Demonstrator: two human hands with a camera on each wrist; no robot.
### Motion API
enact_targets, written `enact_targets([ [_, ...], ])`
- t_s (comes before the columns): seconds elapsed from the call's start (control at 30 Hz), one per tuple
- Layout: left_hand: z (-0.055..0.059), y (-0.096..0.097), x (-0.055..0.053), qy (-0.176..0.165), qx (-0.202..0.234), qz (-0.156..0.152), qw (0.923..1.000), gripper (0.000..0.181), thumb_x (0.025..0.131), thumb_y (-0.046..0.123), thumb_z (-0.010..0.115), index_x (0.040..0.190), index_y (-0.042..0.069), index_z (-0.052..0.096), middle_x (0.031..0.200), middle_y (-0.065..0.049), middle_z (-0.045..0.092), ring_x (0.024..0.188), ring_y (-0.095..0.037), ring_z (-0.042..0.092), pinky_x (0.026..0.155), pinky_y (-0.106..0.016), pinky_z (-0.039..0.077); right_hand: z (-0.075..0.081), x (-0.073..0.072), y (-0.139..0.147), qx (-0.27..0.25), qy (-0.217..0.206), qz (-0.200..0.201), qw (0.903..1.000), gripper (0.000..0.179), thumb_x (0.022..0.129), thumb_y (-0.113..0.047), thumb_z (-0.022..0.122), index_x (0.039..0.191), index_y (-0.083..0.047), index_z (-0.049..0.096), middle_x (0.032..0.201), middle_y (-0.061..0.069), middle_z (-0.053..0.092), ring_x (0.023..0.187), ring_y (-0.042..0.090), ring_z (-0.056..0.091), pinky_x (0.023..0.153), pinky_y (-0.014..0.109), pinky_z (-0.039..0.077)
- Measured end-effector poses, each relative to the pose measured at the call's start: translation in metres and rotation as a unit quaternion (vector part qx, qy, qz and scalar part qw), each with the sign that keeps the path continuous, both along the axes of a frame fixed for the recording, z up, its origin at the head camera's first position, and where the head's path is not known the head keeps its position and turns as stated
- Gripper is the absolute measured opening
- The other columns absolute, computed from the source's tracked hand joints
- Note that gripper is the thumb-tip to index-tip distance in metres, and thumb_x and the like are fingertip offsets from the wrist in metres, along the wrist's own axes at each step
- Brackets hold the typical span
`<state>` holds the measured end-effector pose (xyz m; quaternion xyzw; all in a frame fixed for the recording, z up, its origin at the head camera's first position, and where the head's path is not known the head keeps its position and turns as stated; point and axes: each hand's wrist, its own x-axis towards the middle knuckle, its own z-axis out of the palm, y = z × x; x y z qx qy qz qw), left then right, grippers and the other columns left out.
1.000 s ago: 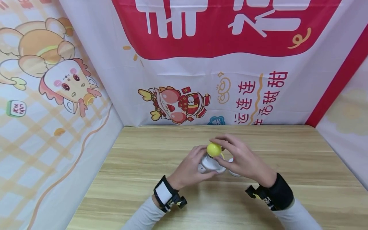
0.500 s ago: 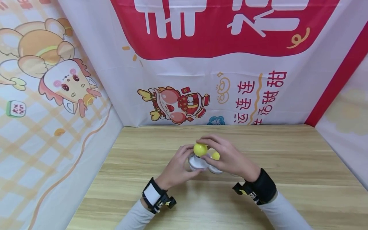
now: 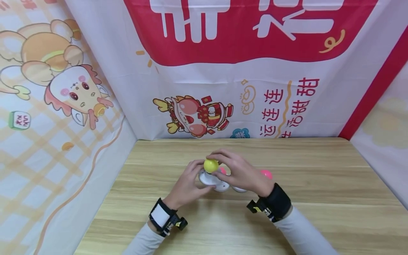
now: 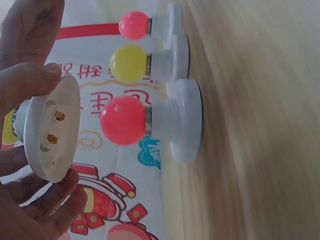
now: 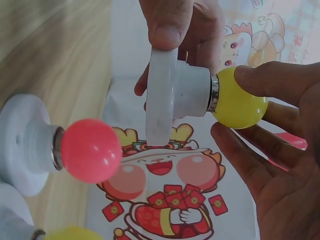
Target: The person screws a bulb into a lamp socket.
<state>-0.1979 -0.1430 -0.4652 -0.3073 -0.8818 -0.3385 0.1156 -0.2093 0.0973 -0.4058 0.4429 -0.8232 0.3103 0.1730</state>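
Observation:
My left hand (image 3: 185, 187) grips the rim of a white round lamp socket (image 5: 161, 100), thumb on one side and fingers on the other. A yellow light bulb (image 5: 242, 107) sits in that socket, its metal collar showing at the mouth. The fingers and thumb of my right hand (image 3: 242, 173) pinch the bulb. Held above the table, the socket turns its hollow underside with two brass terminals toward the left wrist view. Close by stands another socket (image 4: 186, 120) with a pink bulb (image 4: 124, 120), partly hidden by my right hand in the head view.
Beyond it in a row stand a socket with a yellow bulb (image 4: 129, 63) and one with a pink bulb (image 4: 134, 25). They rest on the wooden table (image 3: 223, 226). A printed cloth (image 3: 197, 78) hangs along the table's back edge.
Both hands have moved left together, carrying the socket and yellow bulb. The standing pink-bulb lamps now show more behind and beside my right hand. Both grips stay the same.

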Motion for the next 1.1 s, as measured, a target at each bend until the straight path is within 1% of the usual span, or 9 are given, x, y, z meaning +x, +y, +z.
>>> enact_targets([
  [0.13, -0.004, -0.007, -0.002, -0.011, 0.001, 0.011, 0.9999, 0.074, 0.083, 0.026, 0.094, 0.146, 0.006, 0.060, 0.151, -0.008, 0.056, 0.144, -0.027, 0.052, 0.120, -0.048, 0.051, -0.006, -0.003, -0.008, 0.008, -0.016, -0.009, 0.9998, 0.051, 0.094, -0.021, 0.084, 0.140, -0.010, 0.067, 0.141, 0.008, 0.067, 0.132, 0.023, 0.065, 0.110, 0.039, 0.059],
  [0.2, -0.005, -0.010, -0.002, -0.019, 0.002, 0.017, 0.9997, 0.074, 0.082, 0.025, 0.094, 0.146, 0.007, 0.060, 0.151, -0.008, 0.056, 0.144, -0.027, 0.052, 0.119, -0.049, 0.051, -0.010, -0.005, -0.010, 0.010, -0.018, -0.014, 0.9997, 0.051, 0.094, -0.022, 0.084, 0.140, -0.010, 0.067, 0.141, 0.007, 0.067, 0.133, 0.023, 0.064, 0.112, 0.039, 0.058],
  [0.37, -0.010, -0.015, -0.007, -0.038, -0.014, 0.031, 0.9987, 0.074, 0.083, 0.030, 0.093, 0.145, 0.009, 0.061, 0.151, -0.007, 0.057, 0.141, -0.025, 0.050, 0.117, -0.050, 0.052, -0.018, -0.011, -0.017, 0.018, -0.022, -0.022, 0.9994, 0.051, 0.093, -0.022, 0.084, 0.140, -0.011, 0.067, 0.141, 0.008, 0.067, 0.135, 0.023, 0.063, 0.113, 0.040, 0.057],
  [0.47, -0.014, -0.018, -0.011, -0.043, -0.027, 0.036, 0.9981, 0.074, 0.082, 0.032, 0.094, 0.145, 0.008, 0.062, 0.150, -0.008, 0.058, 0.138, -0.025, 0.048, 0.115, -0.050, 0.053, -0.023, -0.015, -0.021, 0.023, -0.031, -0.022, 0.9990, 0.051, 0.094, -0.021, 0.084, 0.140, -0.010, 0.068, 0.141, 0.009, 0.068, 0.135, 0.024, 0.062, 0.115, 0.040, 0.055],
  [0.63, -0.020, -0.022, -0.016, -0.061, -0.040, 0.040, 0.9966, 0.077, 0.081, 0.034, 0.094, 0.145, 0.008, 0.061, 0.149, -0.009, 0.059, 0.135, -0.026, 0.047, 0.113, -0.049, 0.053, -0.030, -0.018, -0.028, 0.045, -0.064, -0.027, 0.9966, 0.051, 0.096, -0.023, 0.082, 0.143, -0.011, 0.067, 0.144, 0.009, 0.066, 0.137, 0.025, 0.061, 0.115, 0.042, 0.055],
  [0.73, -0.024, -0.024, -0.018, -0.072, -0.052, 0.045, 0.9950, 0.081, 0.081, 0.035, 0.094, 0.149, 0.010, 0.058, 0.149, -0.008, 0.060, 0.133, -0.025, 0.048, 0.112, -0.048, 0.053, -0.034, -0.020, -0.032, 0.064, -0.088, -0.028, 0.9936, 0.050, 0.098, -0.024, 0.080, 0.144, -0.012, 0.065, 0.146, 0.008, 0.065, 0.138, 0.024, 0.060, 0.115, 0.041, 0.055],
  [0.83, -0.028, -0.025, -0.020, -0.084, -0.061, 0.053, 0.9931, 0.084, 0.080, 0.034, 0.095, 0.151, 0.011, 0.055, 0.148, -0.007, 0.060, 0.131, -0.024, 0.048, 0.110, -0.046, 0.053, -0.037, -0.022, -0.035, 0.074, -0.103, -0.024, 0.9916, 0.049, 0.099, -0.023, 0.078, 0.145, -0.012, 0.065, 0.147, 0.009, 0.065, 0.139, 0.024, 0.060, 0.115, 0.040, 0.055],
  [1.0, -0.032, -0.026, -0.024, -0.106, -0.069, 0.067, 0.9897, 0.088, 0.079, 0.034, 0.096, 0.153, 0.012, 0.053, 0.148, -0.006, 0.061, 0.128, -0.023, 0.049, 0.108, -0.044, 0.053, -0.044, -0.025, -0.038, 0.085, -0.104, -0.026, 0.9906, 0.048, 0.100, -0.022, 0.077, 0.146, -0.013, 0.065, 0.147, 0.008, 0.065, 0.139, 0.024, 0.061, 0.116, 0.039, 0.054],
  [1.1, -0.035, -0.025, -0.025, -0.113, -0.075, 0.072, 0.9881, 0.088, 0.079, 0.035, 0.096, 0.153, 0.011, 0.053, 0.146, -0.006, 0.063, 0.126, -0.023, 0.051, 0.106, -0.044, 0.054, -0.048, -0.027, -0.040, 0.093, -0.100, -0.026, 0.9902, 0.047, 0.101, -0.020, 0.076, 0.146, -0.012, 0.065, 0.147, 0.008, 0.066, 0.139, 0.023, 0.061, 0.117, 0.039, 0.054],
])
